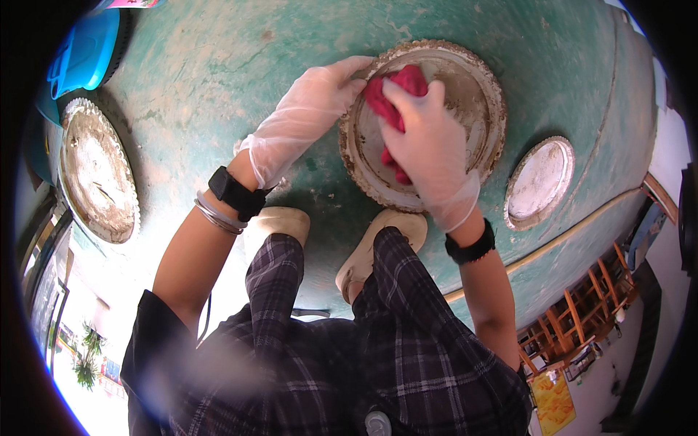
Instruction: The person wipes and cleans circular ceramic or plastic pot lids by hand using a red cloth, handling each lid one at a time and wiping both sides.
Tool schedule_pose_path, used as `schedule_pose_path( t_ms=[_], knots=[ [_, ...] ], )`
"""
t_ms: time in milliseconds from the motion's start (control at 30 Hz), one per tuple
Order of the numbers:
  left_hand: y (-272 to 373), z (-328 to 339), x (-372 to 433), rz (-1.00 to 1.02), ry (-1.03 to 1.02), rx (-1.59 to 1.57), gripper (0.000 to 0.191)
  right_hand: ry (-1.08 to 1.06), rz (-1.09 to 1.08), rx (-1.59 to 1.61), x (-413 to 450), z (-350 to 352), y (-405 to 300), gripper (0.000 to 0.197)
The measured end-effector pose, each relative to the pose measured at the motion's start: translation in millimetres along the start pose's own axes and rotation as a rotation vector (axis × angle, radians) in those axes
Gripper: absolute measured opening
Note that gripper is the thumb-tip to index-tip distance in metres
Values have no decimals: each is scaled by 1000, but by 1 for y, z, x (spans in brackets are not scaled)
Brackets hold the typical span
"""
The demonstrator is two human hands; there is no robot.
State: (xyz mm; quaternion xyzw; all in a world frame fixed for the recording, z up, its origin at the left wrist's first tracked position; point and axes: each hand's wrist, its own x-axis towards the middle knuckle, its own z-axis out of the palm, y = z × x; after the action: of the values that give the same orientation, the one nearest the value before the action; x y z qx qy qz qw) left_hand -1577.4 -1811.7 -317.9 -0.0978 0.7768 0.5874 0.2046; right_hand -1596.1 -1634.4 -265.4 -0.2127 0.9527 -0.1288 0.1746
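A round, dirt-stained plate point(471, 109) with a scalloped rim lies on the green floor in front of my feet. My right hand point(425, 131), in a clear plastic glove, grips a crumpled red cloth point(401, 90) against the inner left part of this plate. At the plate's upper left rim is my left hand point(324, 95), gloved the same way, its thumb and fingers holding the edge. Black bands sit on both wrists.
A larger-looking scalloped plate point(98, 169) with brown stains is at the far left, below a blue plastic basin point(90, 52). To the right lies a small whitish plate point(541, 182). Stacked wooden furniture point(570, 316) stands at the lower right. My shoes point(362, 245) are close to the middle plate.
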Motion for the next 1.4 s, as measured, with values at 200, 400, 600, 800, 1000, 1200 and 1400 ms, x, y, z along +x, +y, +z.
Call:
schedule_pose_path(
  t_ms=[200,400,600,800,1000,1200,1400],
  knots=[
    [1,-1,-3,-32,-8,-4,39,-145,-90,3,-36,4,-8,38],
    [6,0,-5,-38,-6,70,39,14,-7,82,-8,6,0,39],
    [0,1,-3,-6,22,54,40,223,189,48,24,-8,40,42],
    [0,9,-3,-36,2,54,39,137,205,11,9,-10,42,42],
    [4,4,-7,-57,9,95,36,-103,-17,57,-41,6,3,44],
    [7,5,-7,-33,33,142,35,19,136,97,-25,-7,30,43],
    [12,8,-8,-77,44,122,37,126,207,22,-15,-9,51,43]
  ],
)
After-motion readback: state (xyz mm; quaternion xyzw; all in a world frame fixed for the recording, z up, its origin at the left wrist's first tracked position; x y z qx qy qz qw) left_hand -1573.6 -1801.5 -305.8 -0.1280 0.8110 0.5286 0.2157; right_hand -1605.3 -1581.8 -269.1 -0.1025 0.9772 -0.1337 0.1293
